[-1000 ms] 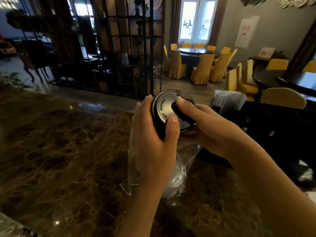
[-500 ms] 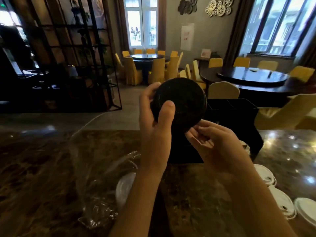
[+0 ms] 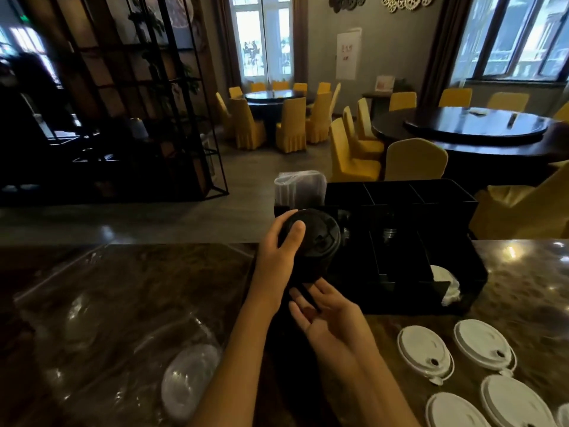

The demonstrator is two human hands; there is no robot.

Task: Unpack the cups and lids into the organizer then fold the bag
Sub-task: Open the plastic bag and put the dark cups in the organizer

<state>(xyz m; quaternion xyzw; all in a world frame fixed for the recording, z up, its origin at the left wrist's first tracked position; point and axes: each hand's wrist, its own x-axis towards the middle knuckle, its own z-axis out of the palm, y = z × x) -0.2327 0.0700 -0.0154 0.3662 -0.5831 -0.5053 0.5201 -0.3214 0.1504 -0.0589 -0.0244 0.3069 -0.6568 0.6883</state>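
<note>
My left hand grips a stack of black lids, held at the front left corner of the black organizer. Just below the stack, my right hand is palm up with the fingers spread and holds nothing. A clear plastic bag lies flat on the marble counter at the left, with clear lids inside it. Several white lids lie on the counter at the lower right. More white lids stand in the organizer's front right slot.
Clear cups in plastic wrap stand at the organizer's back left. The counter's far edge runs just behind the bag. Beyond it are round dark tables with yellow chairs and a black metal shelf.
The view swung right and down. My left hand carried the black lids forward to the organizer. My right hand let go of them and dropped below, opening palm up.
</note>
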